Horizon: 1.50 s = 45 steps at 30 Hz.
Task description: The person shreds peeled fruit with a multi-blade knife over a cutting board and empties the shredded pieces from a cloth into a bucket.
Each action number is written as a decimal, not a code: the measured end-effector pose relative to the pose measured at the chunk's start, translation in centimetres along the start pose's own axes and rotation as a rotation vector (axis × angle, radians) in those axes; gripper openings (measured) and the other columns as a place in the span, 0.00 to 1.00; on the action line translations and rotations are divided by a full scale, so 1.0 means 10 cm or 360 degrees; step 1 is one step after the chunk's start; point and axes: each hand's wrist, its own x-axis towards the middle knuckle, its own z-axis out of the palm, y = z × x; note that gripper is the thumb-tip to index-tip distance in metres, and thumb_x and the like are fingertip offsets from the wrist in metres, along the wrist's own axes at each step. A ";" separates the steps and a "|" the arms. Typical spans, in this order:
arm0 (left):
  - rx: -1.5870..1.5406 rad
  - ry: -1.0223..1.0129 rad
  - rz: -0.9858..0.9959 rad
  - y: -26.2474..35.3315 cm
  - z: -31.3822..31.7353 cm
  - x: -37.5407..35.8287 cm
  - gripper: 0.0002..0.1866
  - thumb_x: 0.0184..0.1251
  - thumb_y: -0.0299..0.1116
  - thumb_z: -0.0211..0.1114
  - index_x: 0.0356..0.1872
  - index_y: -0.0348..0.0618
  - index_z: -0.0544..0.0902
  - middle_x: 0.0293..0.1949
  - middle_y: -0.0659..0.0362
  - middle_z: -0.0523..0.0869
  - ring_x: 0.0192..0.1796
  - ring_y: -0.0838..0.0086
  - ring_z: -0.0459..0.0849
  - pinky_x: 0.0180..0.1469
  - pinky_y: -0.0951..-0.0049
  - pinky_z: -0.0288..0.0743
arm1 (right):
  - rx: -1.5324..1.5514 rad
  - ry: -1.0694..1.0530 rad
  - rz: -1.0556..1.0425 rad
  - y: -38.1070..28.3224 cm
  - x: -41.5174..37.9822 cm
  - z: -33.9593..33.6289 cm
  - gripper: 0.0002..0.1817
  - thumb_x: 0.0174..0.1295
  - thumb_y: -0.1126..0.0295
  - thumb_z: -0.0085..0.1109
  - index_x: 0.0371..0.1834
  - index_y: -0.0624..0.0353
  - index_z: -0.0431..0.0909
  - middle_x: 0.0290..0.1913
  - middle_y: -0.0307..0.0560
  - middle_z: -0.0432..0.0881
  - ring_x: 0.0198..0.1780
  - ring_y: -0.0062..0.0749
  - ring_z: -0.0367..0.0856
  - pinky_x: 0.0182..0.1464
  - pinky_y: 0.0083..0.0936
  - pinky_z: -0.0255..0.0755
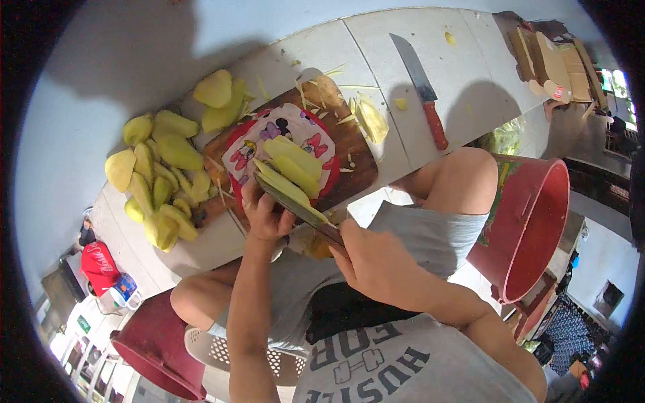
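Note:
My right hand (376, 258) is closed around the handle of a knife (299, 209). Its blade slants up and left, against a pale green peeled fruit piece (279, 183), which looks like unripe mango. My left hand (265, 213) has its fingers curled around the near side of that piece, close to the blade. Right behind, more cut fruit pieces (295, 161) lie on a red-edged cloth with a cartoon print (242, 144). Beneath the cloth is a wooden cutting board (359, 161), with thin fruit slivers scattered over it.
A heap of peeled fruit (178, 151) lies left of the board. One cut piece (373, 121) rests at its right edge. Farther right lies a large knife with a red handle (423, 87). Red tubs (531, 228) stand on both sides of my legs; cardboard (557, 64) sits far right.

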 end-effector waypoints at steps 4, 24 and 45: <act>0.0041 0.0053 0.0011 0.02 0.00 0.03 0.24 0.60 0.49 0.70 0.50 0.41 0.82 0.57 0.41 0.76 0.55 0.48 0.79 0.56 0.53 0.74 | 0.0005 0.0023 0.0001 0.06 0.04 0.10 0.16 0.70 0.63 0.57 0.43 0.66 0.66 0.24 0.58 0.81 0.25 0.56 0.84 0.26 0.44 0.80; -0.0249 0.0165 -0.0223 0.11 -0.01 0.18 0.28 0.63 0.53 0.60 0.51 0.37 0.80 0.57 0.39 0.77 0.59 0.47 0.75 0.61 0.49 0.67 | 0.0117 0.0018 0.0057 -0.04 -0.05 0.00 0.13 0.70 0.67 0.57 0.40 0.65 0.65 0.25 0.62 0.79 0.27 0.63 0.82 0.28 0.50 0.76; -0.0197 0.0164 -0.0145 0.14 -0.05 0.31 0.22 0.55 0.44 0.74 0.46 0.41 0.82 0.49 0.47 0.78 0.44 0.56 0.79 0.45 0.59 0.75 | 0.0068 0.0196 0.0026 0.30 0.36 0.50 0.14 0.69 0.67 0.58 0.43 0.65 0.64 0.24 0.65 0.79 0.28 0.66 0.81 0.29 0.54 0.75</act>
